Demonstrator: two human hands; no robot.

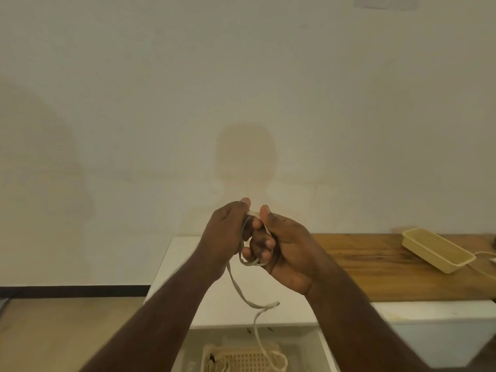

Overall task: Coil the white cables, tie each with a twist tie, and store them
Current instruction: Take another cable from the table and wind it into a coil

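Left hand (228,234) and right hand (284,248) both grasp the white cable (251,296) coil; we see its tail drop into near basket (241,358). Beige tray (434,249) far right on bench (375,264).

You have one view only, from the camera on your head, so no second view overlaps it. It looks forward and slightly down, wide-angled, with the pale plain wall (241,76) filling the upper two thirds. Your left hand (228,232) and right hand (287,248) sit raised close to the lens at centre, forearms entering from the bottom edge. Below them lies the white tabletop (188,304), and the brown wooden tabletop (375,264) runs off to the right edge.
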